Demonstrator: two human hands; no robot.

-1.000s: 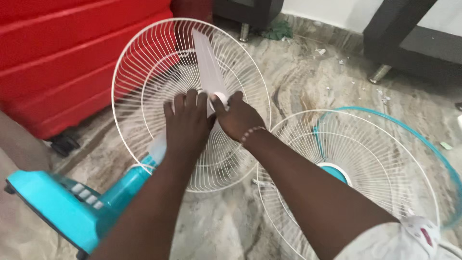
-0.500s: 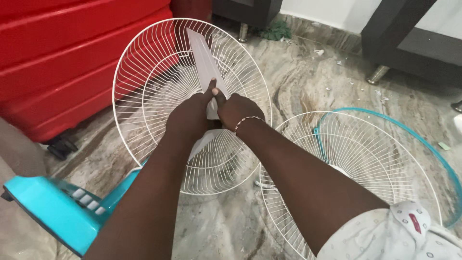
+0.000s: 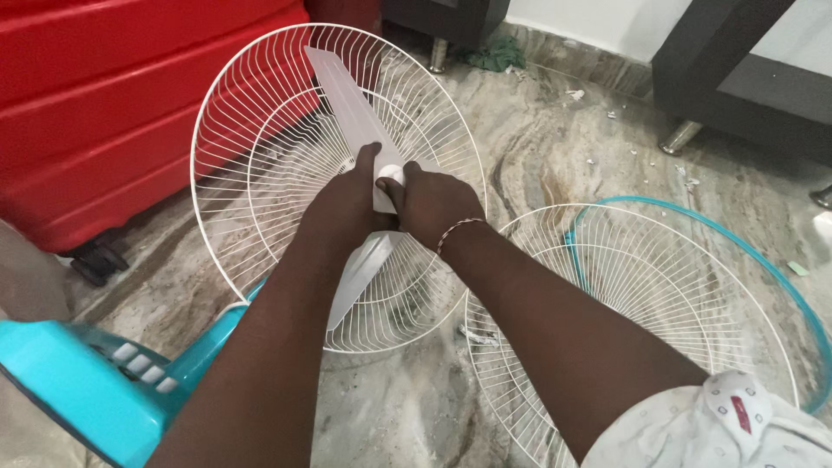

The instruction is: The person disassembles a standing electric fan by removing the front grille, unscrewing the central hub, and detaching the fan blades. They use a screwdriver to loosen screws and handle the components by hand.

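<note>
Head view is showing both hands meeting at the hub of a white fan blade (image 3: 347, 95), which is sitting inside the rear wire guard (image 3: 260, 130) of a turquoise fan (image 3: 95, 390) lying on the marble floor (image 3: 555, 147). One blade arm is pointing up and to the left toward the red case (image 3: 104, 104), another is running down and to the left under the left wrist, so the long axis is lying on a slight diagonal. The left hand (image 3: 342, 208) is curling around the hub from the left, thumb up against the blade. The right hand (image 3: 433, 204), wearing a thin bracelet (image 3: 459, 230), is closing on the small white cap (image 3: 390, 176) at the hub. A loose front guard (image 3: 624, 295) with a turquoise rim is lying on the floor just beside the fan, to the right. Compared with half a second ago, the upper blade is leaning further left, and the hands are sitting slightly lower.
</note>
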